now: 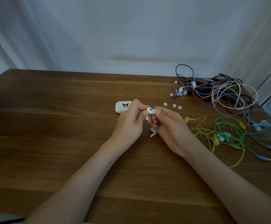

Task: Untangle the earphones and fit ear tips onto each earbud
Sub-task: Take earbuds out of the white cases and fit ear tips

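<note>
From the head view, the left hand (131, 120) pinches a white wireless earbud (149, 110) between thumb and curled fingers, stem pointing down, held just above the wooden table (50, 126). The right hand (170, 126) pinches a pale ear tip (154, 111) between thumb and forefinger and holds it against the earbud's nozzle end; whether it has seated cannot be told. A second earbud (153, 132) lies on the table just under the hands, and three loose ear tips (174, 105) sit in a row near the right hand. A white charging case (121, 106) rests behind the left hand. A tangled pile of wired earphones (220, 92) sits at the far right, with yellow and green earphones (220, 131) nearer, loosely crossed. The step in hand looks to be fitting a tip. Next it likely needs a firm, square push until the tip catches, then the other earbud; the untangling looks barely begun
</note>
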The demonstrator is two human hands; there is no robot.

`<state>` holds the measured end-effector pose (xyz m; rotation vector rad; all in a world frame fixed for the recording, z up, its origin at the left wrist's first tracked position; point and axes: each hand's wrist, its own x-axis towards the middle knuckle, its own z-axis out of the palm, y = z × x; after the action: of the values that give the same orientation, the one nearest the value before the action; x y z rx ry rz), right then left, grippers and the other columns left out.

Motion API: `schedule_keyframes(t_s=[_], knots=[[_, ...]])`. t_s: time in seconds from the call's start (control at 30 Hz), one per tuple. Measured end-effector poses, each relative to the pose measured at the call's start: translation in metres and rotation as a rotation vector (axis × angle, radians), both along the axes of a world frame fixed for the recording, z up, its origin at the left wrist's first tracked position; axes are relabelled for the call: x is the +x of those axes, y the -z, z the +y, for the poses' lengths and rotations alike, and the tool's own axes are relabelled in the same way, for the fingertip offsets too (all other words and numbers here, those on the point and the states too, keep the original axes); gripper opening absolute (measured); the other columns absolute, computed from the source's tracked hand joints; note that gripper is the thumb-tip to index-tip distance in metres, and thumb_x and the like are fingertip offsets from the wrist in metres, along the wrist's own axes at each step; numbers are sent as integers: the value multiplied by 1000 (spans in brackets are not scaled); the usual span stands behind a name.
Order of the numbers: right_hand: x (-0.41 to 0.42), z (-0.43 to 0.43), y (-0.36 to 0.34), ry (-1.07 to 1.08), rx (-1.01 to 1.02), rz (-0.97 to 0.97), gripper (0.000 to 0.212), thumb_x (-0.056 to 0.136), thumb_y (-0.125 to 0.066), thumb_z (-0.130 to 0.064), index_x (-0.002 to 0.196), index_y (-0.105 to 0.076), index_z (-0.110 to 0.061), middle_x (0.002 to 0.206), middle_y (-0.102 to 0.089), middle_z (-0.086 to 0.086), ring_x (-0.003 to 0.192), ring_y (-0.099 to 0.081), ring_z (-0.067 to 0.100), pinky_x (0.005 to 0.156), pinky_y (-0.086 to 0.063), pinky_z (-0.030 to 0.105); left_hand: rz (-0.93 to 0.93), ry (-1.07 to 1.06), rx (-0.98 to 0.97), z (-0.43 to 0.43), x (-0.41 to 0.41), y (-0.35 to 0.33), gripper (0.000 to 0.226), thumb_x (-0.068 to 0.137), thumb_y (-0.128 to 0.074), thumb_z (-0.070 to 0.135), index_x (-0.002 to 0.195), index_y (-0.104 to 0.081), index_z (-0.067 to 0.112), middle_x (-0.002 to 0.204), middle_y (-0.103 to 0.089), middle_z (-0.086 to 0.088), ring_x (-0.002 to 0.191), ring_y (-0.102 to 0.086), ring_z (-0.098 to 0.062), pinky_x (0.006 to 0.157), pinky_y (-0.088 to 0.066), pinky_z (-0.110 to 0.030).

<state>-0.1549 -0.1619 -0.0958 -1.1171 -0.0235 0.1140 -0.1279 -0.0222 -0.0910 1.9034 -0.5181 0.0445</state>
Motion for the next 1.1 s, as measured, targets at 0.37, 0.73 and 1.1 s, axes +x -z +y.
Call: schedule_keyframes(t_s=[0.37,0.73,1.1], knots=[[-4,6,2,99,-159,-80,15,97,-45,-7,90,-58,-10,75,-61,-1,75,-55,10,70,-46,23,-75,-19,59,1,0,1,32,98,-49,8,84,-46,37,88,-65,9,89,-61,-3,77,-49,-21],[-4,10,1,228,-275,-149,15,97,-46,-4,104,-56,-14,75,-64,-7,73,-59,5,67,-48,22,6,37,-94,-3,-1,-1,16,99,-45,6,98,-53,20,81,-64,9,78,-64,1,74,-48,-13],[-3,7,0,226,-253,-143,16,95,-48,-2,97,-60,-13,75,-64,-5,73,-59,9,68,-47,24,37,42,-134,-4,-3,-3,17,98,-47,8,96,-54,22,77,-66,8,77,-64,3,73,-46,-10]])
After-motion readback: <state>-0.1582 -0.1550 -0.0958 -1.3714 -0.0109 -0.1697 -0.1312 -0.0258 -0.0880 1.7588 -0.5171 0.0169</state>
